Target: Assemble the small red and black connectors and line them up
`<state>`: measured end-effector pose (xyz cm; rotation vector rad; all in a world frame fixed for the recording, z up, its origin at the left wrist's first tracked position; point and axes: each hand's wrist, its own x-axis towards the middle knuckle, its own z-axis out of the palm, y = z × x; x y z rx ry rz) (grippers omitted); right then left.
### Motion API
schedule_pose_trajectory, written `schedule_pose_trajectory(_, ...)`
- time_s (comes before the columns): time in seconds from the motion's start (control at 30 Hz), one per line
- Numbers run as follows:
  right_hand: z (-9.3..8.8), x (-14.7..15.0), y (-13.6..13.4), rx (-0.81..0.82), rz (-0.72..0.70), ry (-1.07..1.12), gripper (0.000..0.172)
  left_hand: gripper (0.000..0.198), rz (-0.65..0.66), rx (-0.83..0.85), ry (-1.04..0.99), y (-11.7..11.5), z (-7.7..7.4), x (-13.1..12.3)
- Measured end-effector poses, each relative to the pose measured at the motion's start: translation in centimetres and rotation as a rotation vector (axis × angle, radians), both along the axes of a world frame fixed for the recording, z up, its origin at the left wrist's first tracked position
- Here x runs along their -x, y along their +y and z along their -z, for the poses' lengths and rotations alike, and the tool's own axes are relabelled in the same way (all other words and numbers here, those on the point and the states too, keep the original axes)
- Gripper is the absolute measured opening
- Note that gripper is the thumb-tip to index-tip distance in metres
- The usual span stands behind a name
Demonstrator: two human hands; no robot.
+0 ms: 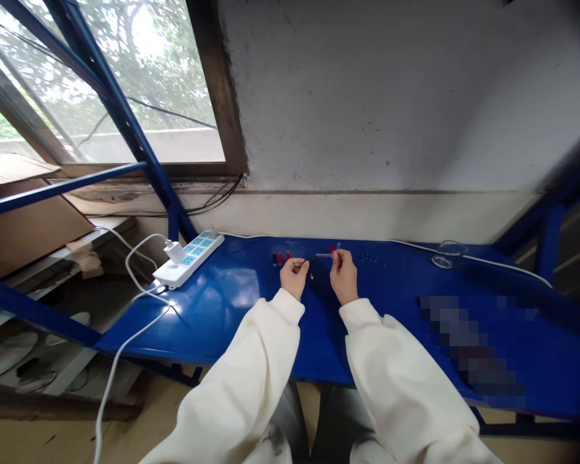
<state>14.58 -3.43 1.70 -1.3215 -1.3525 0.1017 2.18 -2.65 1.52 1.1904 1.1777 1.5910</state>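
My left hand (294,277) is closed in a pinch on a thin black piece (312,259), which points to the right. Opposite it, my right hand (344,276) pinches a narrow clear tube (325,255). The tube's left end meets the black piece between the two hands, both held over the blue table (236,325). Just beyond my left hand stand a small black cylinder (274,259) and a red cylinder (280,258), with another red one (288,256) beside them. Behind my right hand is a small red piece (332,249).
A white power strip (191,259) with a plugged-in cord lies at the table's left end. Several tiny clear pieces (370,258) lie right of my hands. Farther right are a clear round dish (442,261) and a blurred-out dark patch (473,351).
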Motion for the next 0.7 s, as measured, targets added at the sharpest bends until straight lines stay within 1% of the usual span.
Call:
schedule_pose_trajectory(0.2, -0.2, 0.0, -0.1, -0.012, 0.011, 0.009, 0.028, 0.015, -0.018, -0.01, -0.01, 0.1, 0.1, 0.1)
schedule_pose_trajectory(0.33, -0.2, 0.0, -0.2, -0.007, 0.011, 0.014, 0.028, 0.016, -0.036, -0.014, -0.025, 0.3, 0.5, 0.1)
schedule_pose_trajectory(0.5, -0.3, -0.2, -0.2, 0.022, -0.035, 0.027, 0.029, 0.019, -0.055, -0.021, -0.018, 0.7, 1.0, 0.2)
schedule_pose_trajectory(0.6, -0.4, -0.2, -0.3, 0.035, -0.053, 0.051, 0.028, 0.021, -0.06, 0.004, -0.016, 0.5, 0.5, 0.3)
schedule_pose_trajectory(0.7, -0.4, -0.1, -0.3, 0.036, -0.074, 0.085, 0.027, 0.03, 0.019, 0.042, -0.033, 0.0, -0.3, 0.2)
